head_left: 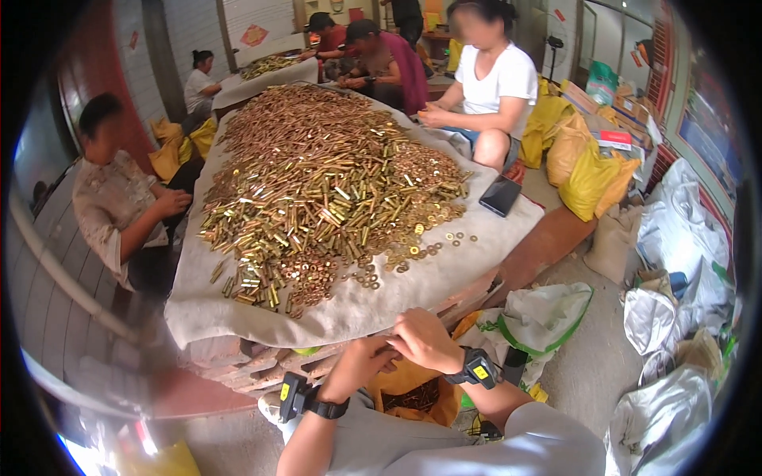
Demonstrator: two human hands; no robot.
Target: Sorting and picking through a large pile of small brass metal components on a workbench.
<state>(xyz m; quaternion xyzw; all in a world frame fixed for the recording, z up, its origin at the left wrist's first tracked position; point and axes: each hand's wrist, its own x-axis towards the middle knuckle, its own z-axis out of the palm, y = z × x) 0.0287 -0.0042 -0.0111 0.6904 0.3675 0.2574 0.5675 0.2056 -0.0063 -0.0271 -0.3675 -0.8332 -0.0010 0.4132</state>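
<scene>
Just off the near edge of the cloth-covered table (444,289), my left hand (361,369) and my right hand (429,339) meet with their fingers curled together. Both are closed, and what they pinch is hidden or too small to make out. Below them, between my knees, an orange-yellow sack (444,401) gapes, with dark, thin metal pieces (417,397) inside. Beyond my hands lies a big heap of brass-coloured metal sleeves (317,210). Copper-coloured thin rods (294,119) cover its far part. Small nuts (313,282) and flat washers (417,250) are scattered along its near side.
A black phone (500,196) rests on the cloth at the right. One person (131,198) sits left of the table, another (496,87) at its right; others work farther back. Yellow bags (591,178) and white sacks (667,412) crowd the right side.
</scene>
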